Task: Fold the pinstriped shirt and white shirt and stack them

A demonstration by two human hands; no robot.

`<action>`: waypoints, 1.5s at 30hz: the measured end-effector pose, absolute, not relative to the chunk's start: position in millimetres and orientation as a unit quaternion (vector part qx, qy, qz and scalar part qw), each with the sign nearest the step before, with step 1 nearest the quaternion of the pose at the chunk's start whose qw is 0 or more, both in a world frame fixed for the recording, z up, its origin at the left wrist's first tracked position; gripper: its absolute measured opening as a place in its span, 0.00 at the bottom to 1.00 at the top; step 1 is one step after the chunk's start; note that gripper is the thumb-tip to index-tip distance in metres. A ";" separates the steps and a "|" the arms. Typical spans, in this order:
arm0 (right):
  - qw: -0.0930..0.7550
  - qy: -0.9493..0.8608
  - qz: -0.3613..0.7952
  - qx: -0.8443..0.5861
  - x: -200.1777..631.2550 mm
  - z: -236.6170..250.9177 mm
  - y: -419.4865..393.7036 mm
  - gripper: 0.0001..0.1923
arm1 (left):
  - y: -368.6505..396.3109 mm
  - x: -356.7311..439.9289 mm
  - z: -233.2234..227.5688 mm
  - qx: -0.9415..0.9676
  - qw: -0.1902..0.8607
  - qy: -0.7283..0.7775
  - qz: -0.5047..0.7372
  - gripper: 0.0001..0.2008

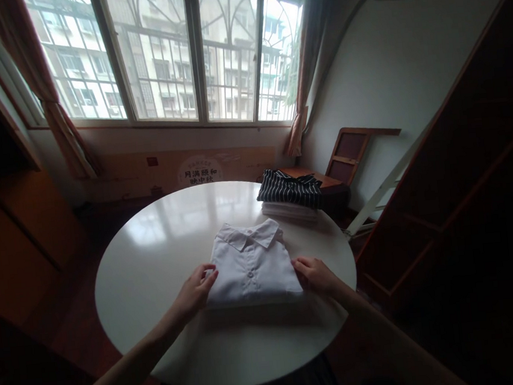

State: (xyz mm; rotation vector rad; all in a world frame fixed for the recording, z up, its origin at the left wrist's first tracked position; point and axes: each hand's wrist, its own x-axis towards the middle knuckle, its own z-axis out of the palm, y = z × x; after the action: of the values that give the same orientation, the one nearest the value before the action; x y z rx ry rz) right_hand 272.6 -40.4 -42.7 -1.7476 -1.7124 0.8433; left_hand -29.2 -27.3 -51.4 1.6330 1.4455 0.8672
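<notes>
A folded white shirt (268, 273) lies on the round white table (142, 276), its collar toward the window and a button showing down the front. At its left edge is my left hand (198, 284), with thumb and fingers curled around the side of the cloth. My right hand (314, 273) grips the opposite edge, fingers bent in and pressed together. Part of each hand's grip is hidden by the fingers. Beyond the shirt, at the table's far right, a black-and-white striped garment (289, 189) rests folded on top of folded white cloth (288, 209).
Behind the table stands a long printed box (247, 160) under the barred window (157, 63). A wooden chair (348, 153) and a pale slanted frame (375, 202) are at the right. Dark wooden furniture (444, 211) borders the right side; an orange-brown cabinet (24, 227) is at left.
</notes>
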 end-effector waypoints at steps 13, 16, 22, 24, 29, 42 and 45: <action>0.352 -0.575 0.451 -0.585 263.7 -34.5 -51.3 0.14 | -32.7 -37.8 -42.9 0.707 0.338 0.561 0.266 0.18; 0.356 -0.545 0.483 -0.585 259.2 -35.6 -46.6 0.14 | -31.7 -38.6 -48.4 0.696 0.364 0.557 0.271 0.18; 0.332 -0.518 0.579 -0.536 262.1 -32.7 -45.9 0.11 | -31.2 -40.8 -51.6 0.686 0.379 0.556 0.278 0.18; 0.337 -0.505 0.601 -0.520 263.0 -31.6 -46.7 0.12 | -31.3 -41.5 -51.1 0.686 0.367 0.563 0.279 0.18; 0.369 -0.472 0.630 -0.493 262.3 -35.1 -47.4 0.16 | -34.0 -43.3 -50.0 0.673 0.352 0.580 0.296 0.17; 0.381 -0.495 0.490 -0.608 261.6 -36.0 -49.0 0.31 | -24.2 -39.1 -49.8 0.637 0.364 0.593 0.333 0.21; 0.336 -0.574 0.273 -0.695 253.3 -43.6 -50.3 0.24 | -17.6 -29.2 -50.4 0.666 0.286 0.611 0.319 0.24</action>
State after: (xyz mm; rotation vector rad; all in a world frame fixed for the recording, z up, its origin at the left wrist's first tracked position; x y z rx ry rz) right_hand 253.3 -50.3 -43.6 -1.8126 -1.4955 0.7121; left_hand -29.2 -17.6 -50.4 1.7789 1.6329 0.8534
